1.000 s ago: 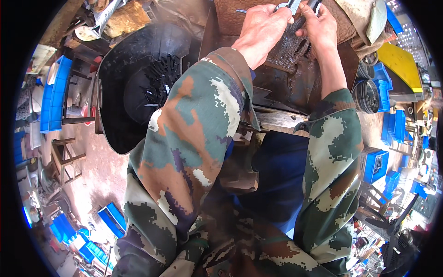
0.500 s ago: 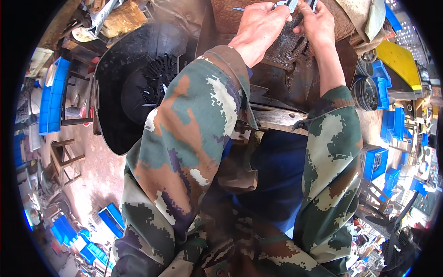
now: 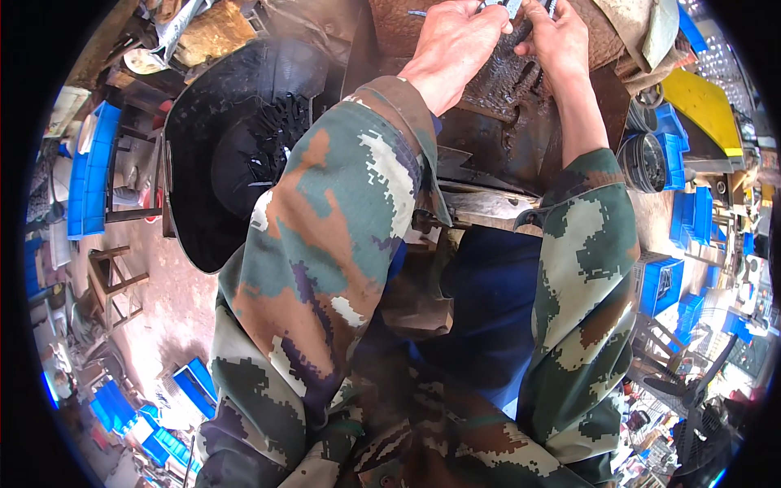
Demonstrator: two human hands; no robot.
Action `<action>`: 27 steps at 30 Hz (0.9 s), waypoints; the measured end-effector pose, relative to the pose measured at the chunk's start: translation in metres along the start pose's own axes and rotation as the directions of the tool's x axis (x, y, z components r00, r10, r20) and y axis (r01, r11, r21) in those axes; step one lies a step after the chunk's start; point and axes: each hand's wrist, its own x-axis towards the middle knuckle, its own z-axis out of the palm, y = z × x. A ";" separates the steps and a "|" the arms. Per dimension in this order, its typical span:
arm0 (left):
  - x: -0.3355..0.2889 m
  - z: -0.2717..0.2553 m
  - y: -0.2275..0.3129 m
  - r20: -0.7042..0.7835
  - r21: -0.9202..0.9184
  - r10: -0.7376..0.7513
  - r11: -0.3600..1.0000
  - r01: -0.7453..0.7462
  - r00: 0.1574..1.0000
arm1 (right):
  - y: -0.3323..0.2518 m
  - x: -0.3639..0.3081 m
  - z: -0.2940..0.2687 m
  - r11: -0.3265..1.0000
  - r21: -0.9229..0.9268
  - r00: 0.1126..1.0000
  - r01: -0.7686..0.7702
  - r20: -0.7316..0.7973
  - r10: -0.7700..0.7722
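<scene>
And up they edge toward the frame's top rim, the left hand [image 3: 455, 42] still clamped on what looks like a grey metal tool [image 3: 512, 7], the right hand [image 3: 560, 42] beside it pinching a slim dark piece [image 3: 552, 7], both grips unchanged, so the handling carries on.

At one o'clock in our view, near the upper rim, we see a pale silvery metal piece [image 3: 512, 8] at the thumb side of our left hand [image 3: 460, 42], which grips it, its upper part cut off by the rim. Just beside it, toward three o'clock, we see a narrow dark piece [image 3: 552, 8] held in the fingers of our right hand [image 3: 561, 41], its end pointing toward twelve. At twelve o'clock, a thin bluish tip [image 3: 417, 13] shows past our left knuckles; we cannot tell whether it joins the silvery piece.
</scene>
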 end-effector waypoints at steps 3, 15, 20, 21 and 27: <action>0.000 0.001 -0.001 -0.011 0.011 0.012 1.000 -0.012 1.000 | -0.002 -0.002 0.001 1.000 -0.016 1.000 -0.010 -0.008 0.010; -0.003 0.001 0.003 0.024 0.010 0.008 1.000 -0.008 1.000 | 0.001 -0.001 -0.001 1.000 -0.016 1.000 0.004 0.003 -0.004; -0.002 0.000 0.000 0.045 -0.018 0.002 1.000 -0.001 0.999 | 0.006 0.002 -0.001 1.000 0.008 1.000 0.004 0.018 -0.004; -0.003 0.000 0.000 0.056 -0.033 0.004 0.999 -0.002 0.998 | 0.006 0.001 -0.001 1.000 0.007 1.000 0.004 0.017 -0.004; -0.002 0.000 0.002 0.050 0.006 0.019 1.000 -0.020 0.999 | 0.002 -0.001 0.000 1.000 -0.015 1.000 0.006 0.016 -0.006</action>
